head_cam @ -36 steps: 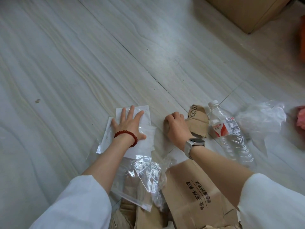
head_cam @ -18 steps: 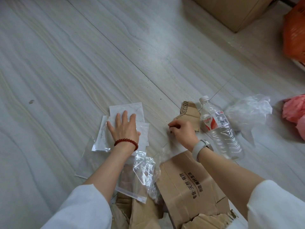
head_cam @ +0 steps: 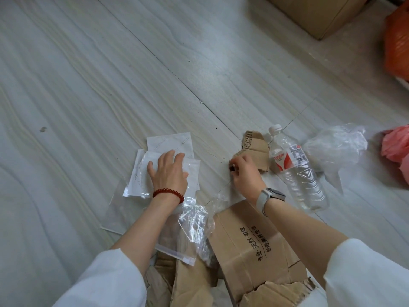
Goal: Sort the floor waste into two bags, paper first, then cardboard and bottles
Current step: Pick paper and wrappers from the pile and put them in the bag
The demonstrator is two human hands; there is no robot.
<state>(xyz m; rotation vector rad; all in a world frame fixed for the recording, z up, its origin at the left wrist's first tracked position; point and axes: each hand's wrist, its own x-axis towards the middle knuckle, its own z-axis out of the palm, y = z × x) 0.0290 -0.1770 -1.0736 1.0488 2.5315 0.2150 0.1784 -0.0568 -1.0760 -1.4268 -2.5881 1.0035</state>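
- On the pale wood-grain floor [head_cam: 110, 74], left of centre: a small stack of thin white paper sheets [head_cam: 174, 141], overlapping and lying flat; the task's first material.
- Left hand [head_cam: 169, 172], red bead bracelet at the wrist: fingers straight, palm flat on the stack, pressing it down.
- Handling, as judged: the sheets look light, limp and prone to sliding apart; a free corner or the far edge seems the best place to lift them, gathered together rather than singly.
- Right hand [head_cam: 245, 173], pale watch at the wrist: fingertips curled in a pinch at the floor beside a torn scrap of brown corrugated cardboard [head_cam: 254, 149]; what they hold, if anything, cannot be made out.
- Just right of the scrap: a clear plastic water bottle with a red-and-white label [head_cam: 296, 171], lying on its side, cap on.
- Near edge: a flattened brown cardboard box with black print [head_cam: 247, 242] and crumpled clear plastic film [head_cam: 194, 224], both partly hidden by the forearms.
- Cut off at the frame: a crumpled clear bag [head_cam: 334, 147], something pink [head_cam: 396, 145], something orange [head_cam: 396, 41] and a brown carton [head_cam: 321, 12]; no sorting bag can be identified with certainty.
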